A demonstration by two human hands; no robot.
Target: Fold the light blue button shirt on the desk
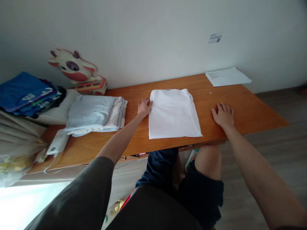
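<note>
A white folded garment (174, 113) lies flat on the wooden table (134, 140), roughly in front of me. My left hand (144, 107) rests at its left edge, fingertips touching or just beside the cloth; the fingers look extended and hold nothing. To the right, apart from the garment, my right hand (223, 115) lies palm down on the bare wood with its fingers spread. Left of my left hand sits a stack of folded light-blue and white clothes (92, 111).
A cow-shaped toy keyboard (76, 72) stands against the wall. Blue folded clothes (27, 94) top a white box (57, 111) at far left. A white power strip (58, 142) lies near the front left edge. Papers (227, 77) lie at the back right.
</note>
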